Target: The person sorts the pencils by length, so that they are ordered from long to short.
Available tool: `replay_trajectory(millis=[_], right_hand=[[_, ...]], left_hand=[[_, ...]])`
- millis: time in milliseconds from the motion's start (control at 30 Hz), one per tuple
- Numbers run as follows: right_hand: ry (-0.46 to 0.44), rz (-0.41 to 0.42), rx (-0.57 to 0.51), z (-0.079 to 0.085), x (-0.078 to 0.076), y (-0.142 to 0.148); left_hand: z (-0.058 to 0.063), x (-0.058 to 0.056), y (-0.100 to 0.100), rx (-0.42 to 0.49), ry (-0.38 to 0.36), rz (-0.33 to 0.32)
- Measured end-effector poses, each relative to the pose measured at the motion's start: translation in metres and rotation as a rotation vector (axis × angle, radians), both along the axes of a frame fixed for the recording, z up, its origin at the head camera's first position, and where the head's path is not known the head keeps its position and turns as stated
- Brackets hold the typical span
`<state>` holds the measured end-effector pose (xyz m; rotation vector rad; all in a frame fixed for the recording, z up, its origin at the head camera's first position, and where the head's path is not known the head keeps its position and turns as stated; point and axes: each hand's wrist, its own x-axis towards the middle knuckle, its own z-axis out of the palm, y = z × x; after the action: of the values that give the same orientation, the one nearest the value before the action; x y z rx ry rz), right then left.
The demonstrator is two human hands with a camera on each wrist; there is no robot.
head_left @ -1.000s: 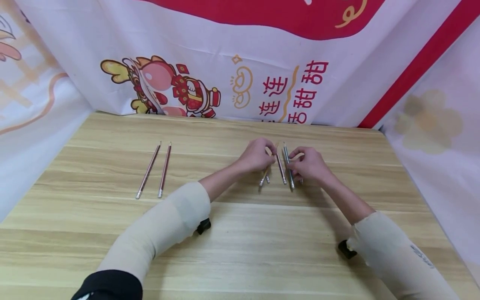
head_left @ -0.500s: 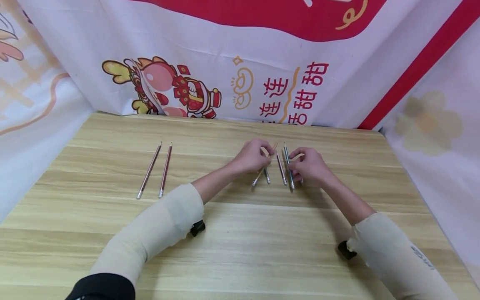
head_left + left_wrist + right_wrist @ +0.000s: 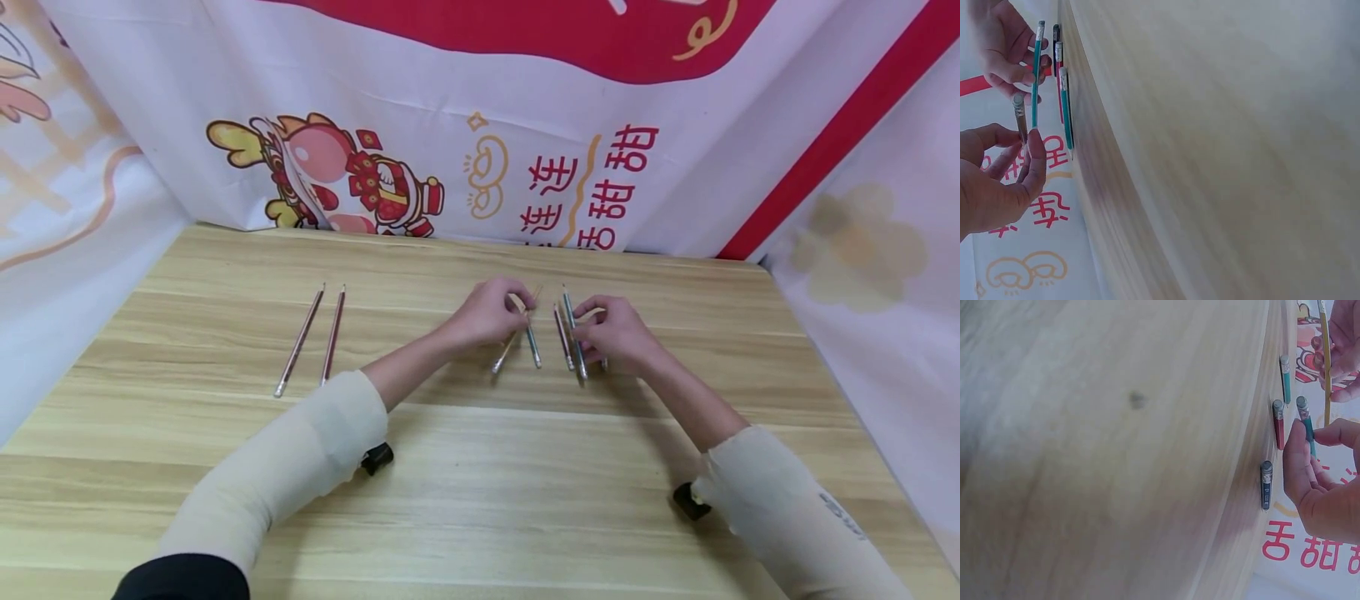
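My left hand point(image 3: 487, 312) pinches a yellow pencil point(image 3: 1326, 362) between thumb and fingers, its eraser end slanting toward me. With my right hand point(image 3: 618, 333) I pinch a teal pencil point(image 3: 1036, 75), held above the table in both wrist views. Between the hands a second teal pencil point(image 3: 533, 346) lies on the table, its far part hidden by the left hand. Beside it is a red pencil point(image 3: 1279, 425), close to the held teal one in the head view. A dark pencil point(image 3: 1266, 487) lies under my right hand, mostly hidden in the head view.
Two dark red pencils point(image 3: 302, 337) lie side by side on the left part of the wooden table point(image 3: 480, 483), erasers toward me. The left sleeve point(image 3: 315, 450) overlaps one eraser end. A printed cloth point(image 3: 420, 83) hangs behind the table's far edge.
My left hand has moved left with the yellow pencil, away from the red pencil, uncovering more of the teal pencil on the table. The right hand has stayed nearly still.
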<state>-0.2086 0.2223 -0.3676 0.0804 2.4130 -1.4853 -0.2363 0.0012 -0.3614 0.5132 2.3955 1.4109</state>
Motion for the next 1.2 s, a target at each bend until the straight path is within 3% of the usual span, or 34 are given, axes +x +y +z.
replay_trajectory(millis=[367,733,1000,1200], right_hand=[[-0.018,0.009,-0.015,-0.002,-0.001,-0.008],[-0.060,0.010,-0.018,0.000,-0.003,-0.018],[-0.043,0.030,0.010,-0.002,-0.003,-0.027],[-0.039,0.045,-0.013,-0.002,-0.002,-0.033]], left_hand=[[-0.007,-0.002,-0.020,-0.002,0.004,0.030],[-0.002,-0.004,-0.036,-0.052,0.029,0.056],[0.002,-0.004,-0.051,-0.053,-0.021,0.080],[0.006,-0.001,-0.064,-0.068,-0.012,0.090]])
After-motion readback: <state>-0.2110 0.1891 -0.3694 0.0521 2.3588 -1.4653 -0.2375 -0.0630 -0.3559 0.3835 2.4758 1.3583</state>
